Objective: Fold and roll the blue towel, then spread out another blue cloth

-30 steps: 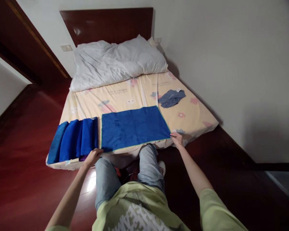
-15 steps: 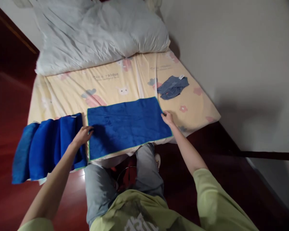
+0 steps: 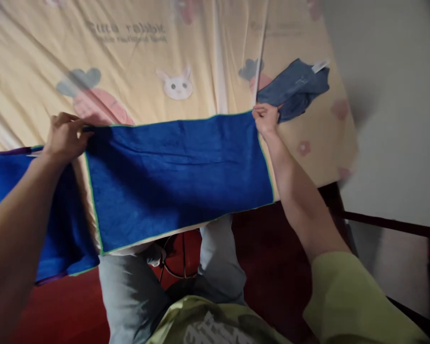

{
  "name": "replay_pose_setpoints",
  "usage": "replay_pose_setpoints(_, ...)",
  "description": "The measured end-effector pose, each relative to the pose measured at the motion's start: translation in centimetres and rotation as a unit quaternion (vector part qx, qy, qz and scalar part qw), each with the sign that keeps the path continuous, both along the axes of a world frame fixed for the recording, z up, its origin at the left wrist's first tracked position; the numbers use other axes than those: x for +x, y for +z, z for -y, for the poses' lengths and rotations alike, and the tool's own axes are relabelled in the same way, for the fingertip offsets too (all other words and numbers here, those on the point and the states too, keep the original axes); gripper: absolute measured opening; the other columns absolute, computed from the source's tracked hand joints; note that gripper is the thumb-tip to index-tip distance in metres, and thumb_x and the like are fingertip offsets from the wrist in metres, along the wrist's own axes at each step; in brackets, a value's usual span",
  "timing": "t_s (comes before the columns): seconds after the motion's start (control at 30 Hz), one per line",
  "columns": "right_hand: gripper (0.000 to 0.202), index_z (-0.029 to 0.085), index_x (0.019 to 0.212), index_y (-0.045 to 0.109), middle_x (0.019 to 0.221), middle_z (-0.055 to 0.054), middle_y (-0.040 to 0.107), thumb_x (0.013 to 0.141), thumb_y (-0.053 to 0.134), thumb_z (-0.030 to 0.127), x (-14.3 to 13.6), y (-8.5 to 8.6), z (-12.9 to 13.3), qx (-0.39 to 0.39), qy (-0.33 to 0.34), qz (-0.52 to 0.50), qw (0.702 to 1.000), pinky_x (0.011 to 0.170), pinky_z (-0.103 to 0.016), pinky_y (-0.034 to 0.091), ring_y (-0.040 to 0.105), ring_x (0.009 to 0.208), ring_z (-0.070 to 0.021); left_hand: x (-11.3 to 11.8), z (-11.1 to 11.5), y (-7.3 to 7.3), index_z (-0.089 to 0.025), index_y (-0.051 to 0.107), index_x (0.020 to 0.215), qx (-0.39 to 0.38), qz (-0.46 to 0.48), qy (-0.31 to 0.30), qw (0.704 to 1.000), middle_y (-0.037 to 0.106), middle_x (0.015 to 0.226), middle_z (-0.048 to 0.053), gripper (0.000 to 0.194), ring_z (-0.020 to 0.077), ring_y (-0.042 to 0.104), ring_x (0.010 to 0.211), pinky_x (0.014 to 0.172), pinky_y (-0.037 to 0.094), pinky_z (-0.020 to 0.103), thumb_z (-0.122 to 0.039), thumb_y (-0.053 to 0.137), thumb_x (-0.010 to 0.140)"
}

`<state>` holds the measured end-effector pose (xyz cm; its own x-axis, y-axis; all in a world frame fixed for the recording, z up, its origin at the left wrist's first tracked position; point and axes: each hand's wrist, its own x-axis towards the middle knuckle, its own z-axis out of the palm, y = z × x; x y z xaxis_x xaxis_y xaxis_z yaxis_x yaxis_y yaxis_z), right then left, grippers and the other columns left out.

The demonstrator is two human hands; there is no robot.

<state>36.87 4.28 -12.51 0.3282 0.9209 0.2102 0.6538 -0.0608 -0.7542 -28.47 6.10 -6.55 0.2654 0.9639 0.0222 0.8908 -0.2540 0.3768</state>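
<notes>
A blue towel with a green edge lies spread out along the near edge of the bed. My left hand pinches its far left corner, thumb and fingers together. At its far right corner, my right hand is closed on the fabric. Just beyond my right hand rests a crumpled grey-blue cloth with a white tag. More folded blue towels lie at the left, partly hidden behind my left forearm.
The bed has a yellow sheet printed with rabbits and carrots. A pale wall stands at the right. My legs and a round wire-like frame show below the bed edge over the red floor.
The view has moved closer and down, so the pillow is out of sight. Both hands have moved from the towel's sides to its far corners.
</notes>
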Motion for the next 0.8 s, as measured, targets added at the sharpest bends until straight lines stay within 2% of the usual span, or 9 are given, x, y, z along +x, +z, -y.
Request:
replay_pose_setpoints(0.07,0.035,0.018,0.096,0.072,0.087,-0.004,0.071,0.085,0.073,0.051,0.4,0.7,0.2,-0.015,-0.017,0.033,0.999,0.095,-0.04,0.059,0.071,0.088,-0.0191,-0.6,-0.9,0.2,0.002,0.066,0.116,-0.02,-0.005,-0.012,1.0,0.064,0.117,0.007,0.066,0.0268,0.052,0.128,0.118,0.028,0.059,-0.059,0.061,0.09)
replay_pose_setpoints(0.13,0.036,0.02,0.101,0.072,0.099,-0.006,0.07,0.085,0.075,0.052,0.5,1.7,0.8,-0.019,0.025,0.064,0.997,0.103,-0.043,0.056,0.069,0.1,-0.0216,-1.2,-1.8,0.4,0.002,0.064,0.117,-0.062,-0.038,-0.022,0.997,0.061,0.109,0.002,0.085,0.0248,0.055,0.122,0.114,0.031,0.06,-0.075,0.052,0.086)
replay_pose_setpoints(0.2,0.035,0.022,0.106,0.072,0.114,-0.007,0.067,0.086,0.075,0.05,0.3,2.6,1.3,-0.037,0.082,0.099,0.991,0.114,-0.047,0.048,0.064,0.117,-0.0245,-1.5,-2.6,0.5,0.003,0.063,0.117,-0.102,-0.08,-0.038,0.991,0.057,0.105,-0.001,0.097,0.0247,0.056,0.12,0.112,0.03,0.062,-0.085,0.043,0.08)
replay_pose_setpoints(0.3,0.036,0.022,0.113,0.071,0.123,-0.008,0.064,0.086,0.076,0.045,0.0,3.1,1.3,-0.084,0.148,0.148,0.974,0.122,-0.05,0.039,0.055,0.13,-0.0276,-1.9,-3.4,0.4,0.003,0.063,0.116,-0.103,-0.105,-0.066,0.987,0.055,0.107,-0.001,0.107,0.0264,0.054,0.124,0.112,0.029,0.062,-0.091,0.034,0.075)
replay_pose_setpoints(0.4,0.038,0.019,0.111,0.071,0.116,-0.007,0.066,0.084,0.078,0.045,0.3,2.7,0.2,-0.104,0.162,0.169,0.967,0.118,-0.051,0.044,0.061,0.12,-0.0271,-2.0,-3.5,0.6,0.002,0.065,0.112,-0.083,-0.112,-0.07,0.988,0.054,0.108,0.0,0.113,0.0282,0.053,0.126,0.112,0.031,0.061,-0.096,0.03,0.069)
replay_pose_setpoints(0.47,0.033,0.018,0.101,0.073,0.105,-0.005,0.069,0.081,0.081,0.043,0.8,2.4,-0.7,-0.125,0.15,0.162,0.967,0.112,-0.049,0.05,0.067,0.107,-0.0246,-2.0,-3.2,0.9,0.003,0.064,0.11,-0.083,-0.117,-0.05,0.988,0.055,0.111,0.001,0.114,0.0288,0.054,0.127,0.112,0.032,0.062,-0.097,0.03,0.068)
replay_pose_setpoints(0.6,0.025,0.015,0.082,0.071,0.082,-0.002,0.07,0.076,0.087,0.033,0.9,2.9,-1.9,-0.171,0.11,0.082,0.976,0.102,-0.041,0.055,0.07,0.089,-0.0183,-1.8,-2.2,1.6,0.0,0.066,0.111,-0.105,-0.099,0.007,0.99,0.062,0.104,-0.003,0.107,0.0221,0.062,0.114,0.11,0.037,0.061,-0.095,0.039,0.071)
replay_pose_setpoints(0.7,0.024,0.004,0.091,0.071,0.078,-0.001,0.071,0.08,0.084,0.021,0.0,4.5,-1.9,-0.235,0.066,0.022,0.969,0.097,-0.038,0.054,0.067,0.081,-0.0122,-1.7,-1.7,1.9,-0.003,0.071,0.106,-0.097,-0.082,0.039,0.991,0.064,0.086,-0.005,0.103,0.0204,0.066,0.104,0.108,0.041,0.061,-0.096,0.042,0.071)
replay_pose_setpoints(0.8,0.031,-0.004,0.105,0.067,0.084,-0.006,0.073,0.082,0.081,0.01,-0.8,6.0,-1.8,-0.301,0.069,-0.024,0.951,0.091,-0.038,0.054,0.063,0.075,-0.0082,-1.7,-1.7,2.0,-0.006,0.074,0.1,-0.083,-0.072,0.039,0.993,0.068,0.081,-0.004,0.088,0.0246,0.065,0.114,0.111,0.038,0.057,-0.087,0.046,0.078)
